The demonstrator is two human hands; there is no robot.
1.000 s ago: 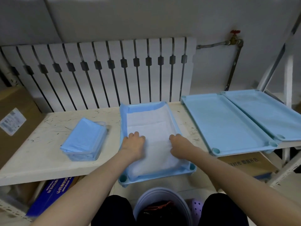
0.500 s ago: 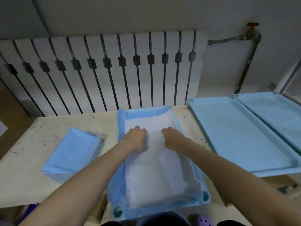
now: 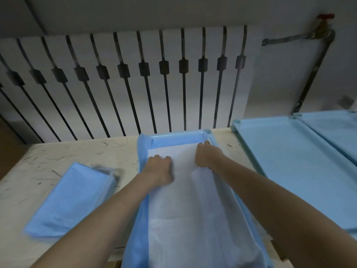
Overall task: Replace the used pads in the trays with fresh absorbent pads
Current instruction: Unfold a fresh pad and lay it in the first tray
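So, the pad (image 3: 193, 200) is being pressed into the tray (image 3: 177, 135) by left grip (image 3: 158, 169) and right grip (image 3: 205, 155), both spread flat.

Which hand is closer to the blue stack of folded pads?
Left. The left hand rests on the white pad beside the stack; the right hand sits by the tray's far corner.

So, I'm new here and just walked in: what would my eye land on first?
Both hands work in the middle tray: the left hand rests on a white pad, the right hand reaches its far right corner. A blue pack of pads lies on the table to the left; two bare trays sit to the right.
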